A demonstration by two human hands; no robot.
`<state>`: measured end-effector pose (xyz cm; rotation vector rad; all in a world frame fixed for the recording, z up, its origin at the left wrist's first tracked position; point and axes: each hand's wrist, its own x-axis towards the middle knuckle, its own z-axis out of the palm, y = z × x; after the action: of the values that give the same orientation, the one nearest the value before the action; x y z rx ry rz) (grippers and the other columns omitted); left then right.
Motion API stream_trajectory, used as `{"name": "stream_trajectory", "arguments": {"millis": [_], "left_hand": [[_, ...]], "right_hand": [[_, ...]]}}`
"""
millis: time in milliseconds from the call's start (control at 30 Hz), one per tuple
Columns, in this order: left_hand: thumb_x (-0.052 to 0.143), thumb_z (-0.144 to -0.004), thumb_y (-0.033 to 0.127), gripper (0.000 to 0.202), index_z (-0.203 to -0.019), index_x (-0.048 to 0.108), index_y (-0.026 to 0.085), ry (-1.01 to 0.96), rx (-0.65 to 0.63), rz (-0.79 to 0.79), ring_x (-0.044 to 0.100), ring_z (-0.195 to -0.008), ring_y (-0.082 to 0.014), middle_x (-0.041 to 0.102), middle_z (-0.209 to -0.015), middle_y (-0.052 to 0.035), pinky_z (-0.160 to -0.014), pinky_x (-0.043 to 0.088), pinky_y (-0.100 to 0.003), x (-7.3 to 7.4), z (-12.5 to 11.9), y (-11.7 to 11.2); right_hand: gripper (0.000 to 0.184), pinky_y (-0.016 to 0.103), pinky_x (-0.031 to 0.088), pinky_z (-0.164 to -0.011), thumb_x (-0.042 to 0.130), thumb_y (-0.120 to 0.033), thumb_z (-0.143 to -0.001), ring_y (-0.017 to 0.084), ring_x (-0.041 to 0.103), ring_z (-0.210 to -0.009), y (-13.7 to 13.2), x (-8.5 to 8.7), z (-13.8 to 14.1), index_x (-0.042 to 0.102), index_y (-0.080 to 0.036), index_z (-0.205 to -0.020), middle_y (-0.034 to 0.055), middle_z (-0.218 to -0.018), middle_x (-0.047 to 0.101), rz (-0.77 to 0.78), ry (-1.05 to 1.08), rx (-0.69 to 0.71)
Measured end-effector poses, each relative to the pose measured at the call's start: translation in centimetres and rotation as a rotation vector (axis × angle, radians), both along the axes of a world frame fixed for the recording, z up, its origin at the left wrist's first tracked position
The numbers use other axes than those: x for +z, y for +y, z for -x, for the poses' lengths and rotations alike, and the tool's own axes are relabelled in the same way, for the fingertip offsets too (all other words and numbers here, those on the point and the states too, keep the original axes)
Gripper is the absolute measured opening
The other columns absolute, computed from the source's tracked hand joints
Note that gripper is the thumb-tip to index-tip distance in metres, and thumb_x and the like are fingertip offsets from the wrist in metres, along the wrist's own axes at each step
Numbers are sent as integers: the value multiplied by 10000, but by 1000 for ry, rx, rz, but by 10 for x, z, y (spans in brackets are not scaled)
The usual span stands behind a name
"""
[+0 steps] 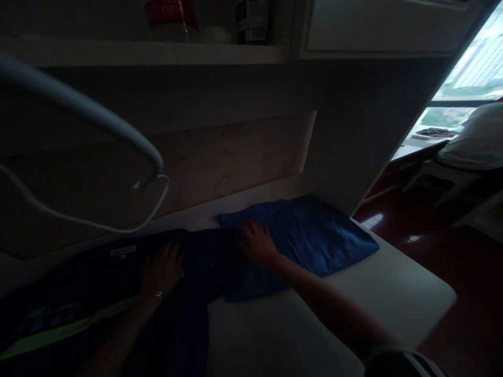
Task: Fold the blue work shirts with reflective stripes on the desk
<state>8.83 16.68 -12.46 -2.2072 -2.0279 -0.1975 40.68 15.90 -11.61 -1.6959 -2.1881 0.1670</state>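
A dark navy garment (188, 293) with a yellow-green reflective stripe and a small label lies spread over the left part of the white table. My left hand (163, 267) rests flat on it, fingers stretched out. Where the dark cloth meets a brighter blue folded cloth (310, 235), my right hand (257, 243) lies with its fingers spread, palm down. Neither hand appears to grip the fabric, though the dim light hides detail around the fingertips.
The white table (393, 283) has a rounded front right corner. A pale curved bar (98, 115) with a cord (78, 217) hangs at the left above the cloth. Overhead, a shelf (157, 55) holds a red-topped jar (171, 15). A seated person (477, 136) is by the window.
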Motion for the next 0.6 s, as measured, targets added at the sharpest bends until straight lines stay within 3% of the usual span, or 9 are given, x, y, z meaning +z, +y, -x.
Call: {"name": "stream_trajectory", "arguments": {"millis": [67,133,233,333,400,467,533,600], "left_hand": [[294,-962,396,522,-1335,542,128,-178,-140,-15,473,-1325,-256,510,-1440,-143,-1162,320,-429,9,-48,-15],[306,-969,423,526,-1342,532,129,-313,-272,53,478,-1321,-217,519,-1433,-121,-1148,353,-351,12,-99,-34],[348,-967,374,447,-1305,574,187,-329,-476,220,494,-1305,-215,543,-1418,-81,-1190,285,-409,13,-166,-65],[366,-961,322,393,-1246,619,223,-316,-600,272,517,-1279,-217,584,-1368,-67,-1209,220,-448,13,-213,-85],[378,-957,342,394,-1258,607,229,-341,-561,258,526,-1263,-200,577,-1369,-62,-1171,297,-375,12,-229,-87],[388,-951,359,420,-1281,586,192,-349,-433,245,525,-1263,-199,558,-1380,-89,-1116,360,-318,8,-233,-78],[401,-939,339,460,-1307,551,107,-336,-270,232,503,-1291,-239,521,-1404,-164,-1102,368,-341,2,-226,-63],[421,-921,309,480,-1301,531,38,-322,-146,224,497,-1295,-287,512,-1392,-235,-1101,359,-394,-5,-213,-44]], "right_hand": [[553,684,66,-1117,305,-546,-991,331,217,-1445,-17,-6,-32,401,-273,-1463,129,-1574,303,50,-73,-111],[585,714,6,-1100,283,-575,-987,343,187,-1456,-29,-18,-62,392,-277,-1478,120,-1580,298,141,-124,-157],[611,704,-34,-1106,230,-613,-983,317,209,-1457,-36,-36,-96,389,-298,-1483,89,-1570,332,189,-133,-106],[604,720,-45,-1094,260,-620,-978,310,211,-1460,-32,-40,-118,391,-311,-1480,72,-1571,333,184,-115,-57],[602,707,19,-1109,364,-630,-949,318,239,-1451,-24,-33,-129,427,-316,-1458,61,-1566,346,235,-85,-24],[582,600,187,-1143,460,-608,-919,295,362,-1397,-10,-22,-144,491,-309,-1418,52,-1510,442,291,-47,-9],[523,427,358,-1092,440,-538,-948,244,504,-1292,9,-6,-165,525,-279,-1395,56,-1416,552,302,-26,-50],[486,336,439,-1002,340,-434,-998,225,578,-1207,31,11,-192,527,-222,-1393,90,-1353,600,257,-32,-146]]}}
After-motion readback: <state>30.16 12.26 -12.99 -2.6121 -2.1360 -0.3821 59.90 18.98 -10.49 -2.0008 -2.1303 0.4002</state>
